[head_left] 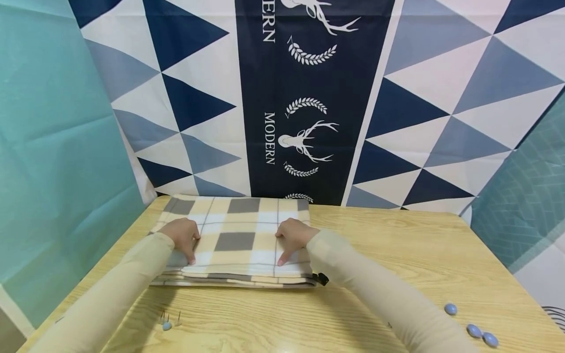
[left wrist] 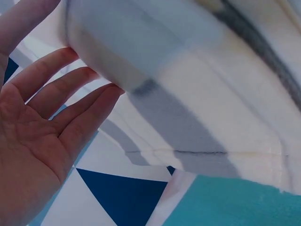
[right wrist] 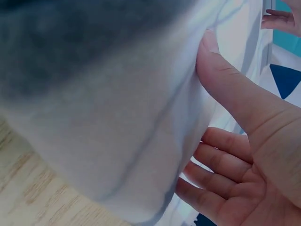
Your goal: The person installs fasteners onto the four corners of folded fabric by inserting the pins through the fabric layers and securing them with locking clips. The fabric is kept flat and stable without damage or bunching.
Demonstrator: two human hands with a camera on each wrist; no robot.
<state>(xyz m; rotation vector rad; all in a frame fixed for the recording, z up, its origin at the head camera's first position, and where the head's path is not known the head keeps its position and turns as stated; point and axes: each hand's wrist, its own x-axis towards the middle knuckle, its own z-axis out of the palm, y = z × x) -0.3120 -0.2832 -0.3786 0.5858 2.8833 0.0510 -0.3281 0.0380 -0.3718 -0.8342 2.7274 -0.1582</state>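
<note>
A plaid blanket (head_left: 234, 241) in cream, white and grey lies folded in layers on the wooden table. My left hand (head_left: 182, 237) rests on its top toward the left side, thumb apart from the fingers. On the right part of the blanket, my right hand (head_left: 295, 238) touches the top layer with thumb and fingers spread. In the left wrist view, loosely bent fingertips (left wrist: 117, 89) meet the cloth. The right wrist view has the thumb and fingers (right wrist: 221, 155) against the fabric with a gap between them. A small black piece (head_left: 323, 279) sticks out by the blanket's front right corner.
Several pins and a small blue oval piece (head_left: 166, 325) are near the table's front left. More blue oval pieces (head_left: 474, 331) lie at the front right. A patterned cloth (head_left: 309, 98) hangs behind the wooden table (head_left: 397, 255), and a teal sheet (head_left: 57, 137) hangs at left.
</note>
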